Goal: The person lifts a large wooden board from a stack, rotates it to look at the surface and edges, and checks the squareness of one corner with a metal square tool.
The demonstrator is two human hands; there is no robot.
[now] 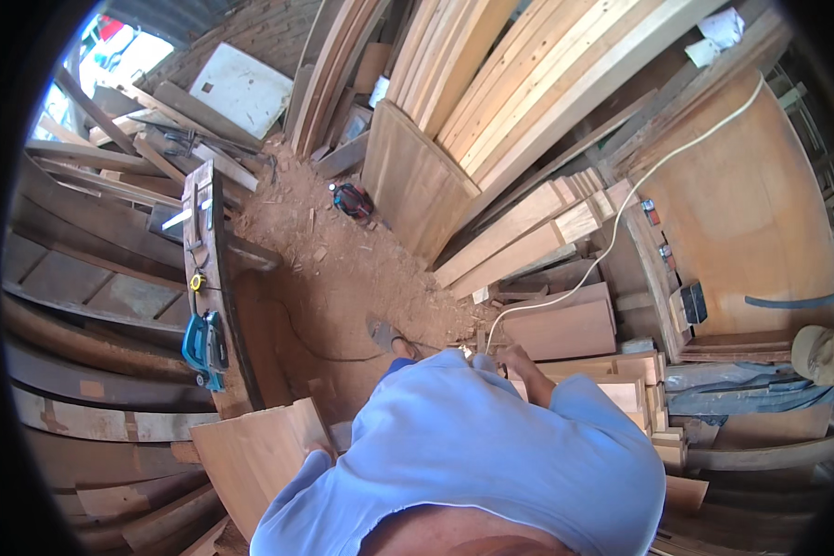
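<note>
My left hand point(322, 452) is at the right edge of a pale wooden panel point(259, 461) and looks closed on it, though my blue sleeve hides part of the fingers. In front of my body on the right, my right hand point(521, 360) has its fingers curled. What they hold, if anything, is hidden. Close beside it hangs the lower end of a white cord point(612, 243), which runs up to the far right. My light blue shirt point(491, 435) covers much of the lower middle.
A teal power planer point(204, 350) and yellow tape point(196, 282) rest on a narrow beam at left. A dark and red power tool point(352, 200) lies on the dusty floor point(296, 232). Long boards point(547, 74) lean at the back; stacked timber point(635, 394) stands right. My sandalled foot point(386, 337) shows.
</note>
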